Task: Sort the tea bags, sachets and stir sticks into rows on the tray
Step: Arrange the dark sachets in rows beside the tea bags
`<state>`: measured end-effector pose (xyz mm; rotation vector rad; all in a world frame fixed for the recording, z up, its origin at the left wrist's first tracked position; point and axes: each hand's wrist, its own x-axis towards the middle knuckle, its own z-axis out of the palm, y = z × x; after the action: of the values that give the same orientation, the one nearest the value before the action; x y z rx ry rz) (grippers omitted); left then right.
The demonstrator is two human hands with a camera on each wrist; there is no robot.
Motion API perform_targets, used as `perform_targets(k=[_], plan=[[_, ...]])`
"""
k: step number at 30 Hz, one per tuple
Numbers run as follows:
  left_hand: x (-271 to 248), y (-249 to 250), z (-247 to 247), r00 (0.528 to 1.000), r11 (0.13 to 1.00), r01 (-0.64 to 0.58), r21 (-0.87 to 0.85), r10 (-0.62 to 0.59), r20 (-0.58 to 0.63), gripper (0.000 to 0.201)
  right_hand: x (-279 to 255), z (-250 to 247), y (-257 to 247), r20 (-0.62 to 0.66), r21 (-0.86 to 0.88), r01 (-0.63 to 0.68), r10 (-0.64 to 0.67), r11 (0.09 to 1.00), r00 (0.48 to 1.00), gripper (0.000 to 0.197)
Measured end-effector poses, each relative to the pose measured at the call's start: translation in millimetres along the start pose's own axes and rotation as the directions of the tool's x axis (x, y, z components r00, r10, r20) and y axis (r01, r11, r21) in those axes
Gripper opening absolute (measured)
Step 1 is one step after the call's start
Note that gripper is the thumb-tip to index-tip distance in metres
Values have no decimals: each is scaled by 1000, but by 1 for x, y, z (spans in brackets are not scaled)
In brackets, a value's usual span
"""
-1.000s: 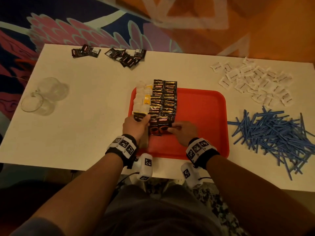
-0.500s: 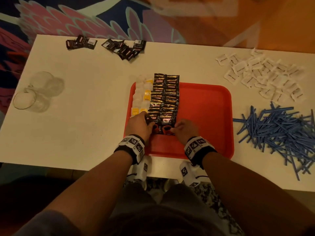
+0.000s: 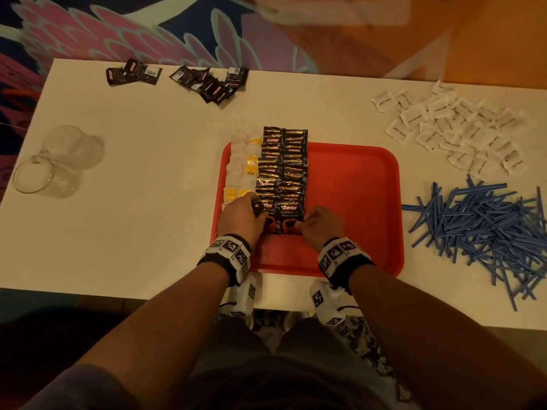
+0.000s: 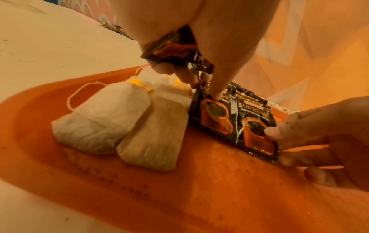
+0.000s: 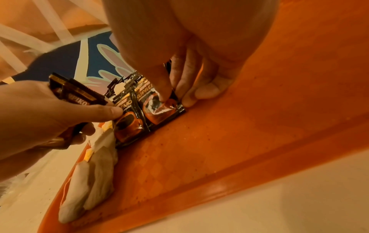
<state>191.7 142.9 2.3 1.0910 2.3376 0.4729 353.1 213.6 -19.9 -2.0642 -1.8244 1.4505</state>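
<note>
A red tray (image 3: pixel 355 202) holds a column of white tea bags (image 3: pixel 241 164) at its left edge and two columns of black coffee sachets (image 3: pixel 284 167) beside them. My left hand (image 3: pixel 242 216) clutches spare black sachets (image 4: pixel 179 52) in its palm. Its index finger presses the nearest sachet of the left column (image 4: pixel 213 116). My right hand (image 3: pixel 321 224) pinches the nearest sachet of the right column (image 5: pixel 161 108), thumb on top and fingers at its right edge. The two front sachets lie side by side, touching.
A heap of blue stir sticks (image 3: pixel 485 229) lies right of the tray, with a pile of white sachets (image 3: pixel 453 128) behind it. Loose black sachets (image 3: pixel 213 84) sit at the table's far edge. Two clear glasses (image 3: pixel 53 164) lie at the far left.
My left hand has shifted slightly right, from the tea bag column onto the left front sachet. My right hand stays on the right front sachet.
</note>
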Motion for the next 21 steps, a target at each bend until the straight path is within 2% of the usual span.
perform_targets(k=[9,13,18,20,21], plan=[[4,-5,3,1000,998,-4,-69,4,-3,29,-2,-3,3,-16,26,-1,1,1000,1000,22],[2,-6,-1,997,989,-18,-144,8,-72,30,-4,-6,2,-33,39,-5,6,999,999,23],[-1,-5,-11,994,960,41,-276,-67,-87,19,-9,-15,-3,-61,30,35,-33,999,998,20],[0,-1,-16,984,892,126,-435,-169,-61,14,-12,-19,-6,-62,24,64,-63,998,996,19],[0,0,-17,976,850,164,-501,-212,-40,19,-14,-21,-9,-53,20,85,-83,996,995,18]])
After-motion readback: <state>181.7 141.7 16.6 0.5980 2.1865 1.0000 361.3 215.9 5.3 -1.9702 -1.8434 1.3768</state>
